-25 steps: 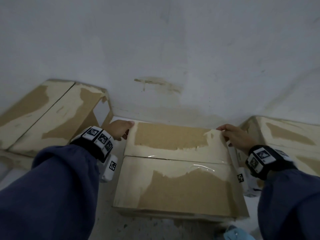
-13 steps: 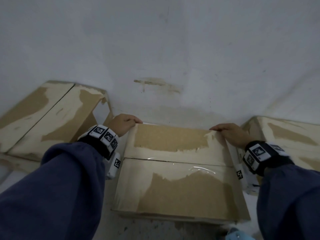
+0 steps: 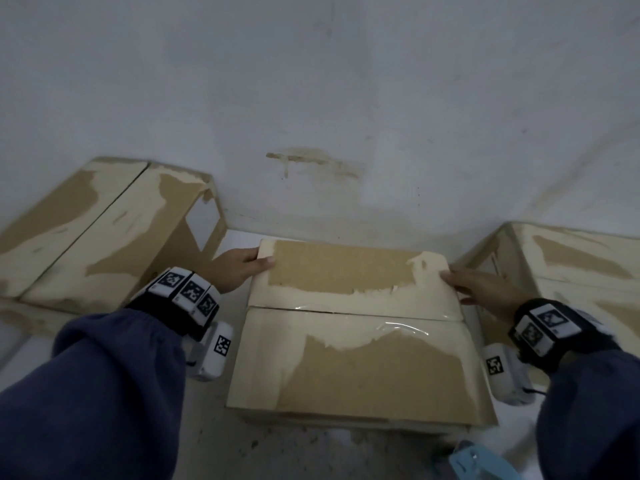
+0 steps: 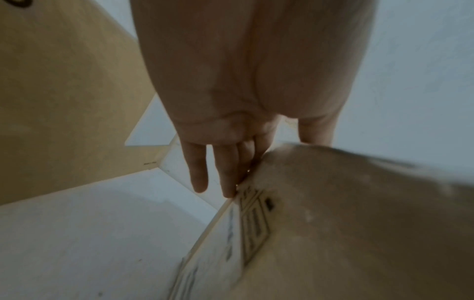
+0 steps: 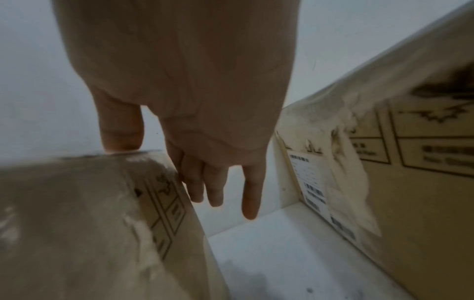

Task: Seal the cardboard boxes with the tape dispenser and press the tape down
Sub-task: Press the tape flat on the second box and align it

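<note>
- The middle cardboard box (image 3: pixel 356 341) sits on the pale floor (image 3: pixel 214 441) right against the wall (image 3: pixel 311 98), flaps down; every place below is told from this box.
- The left hand (image 3: pixel 239 268) is at the box's far left corner: the thumb lies over the top edge, while the fingers (image 4: pixel 223 172) run straight down the side panel, close together with the little finger slightly apart.
- The right hand (image 3: pixel 481 289) mirrors it at the far right corner, thumb on top, fingers (image 5: pixel 212 182) straight down the side, the little finger standing away from the rest.
- Clear tape (image 3: pixel 398 327) glints along the seam between the two flaps (wrinkled near the box's right end, so it probably wants pressing).
- The box looks stiff at its edges, though the top paper layer is torn away in patches; I judge it light enough to shift with flat palms on both sides, and best held low on the sides rather than by the flaps.
- Room is tight: a second box (image 3: pixel 104 230) stands just to its left, a third box (image 3: pixel 571 268) just to its right, with narrow gaps of floor between.
- Behind the box there is no room; toward the person the floor opens, where a blue tape dispenser (image 3: pixel 481 462) lies near the front right corner.
</note>
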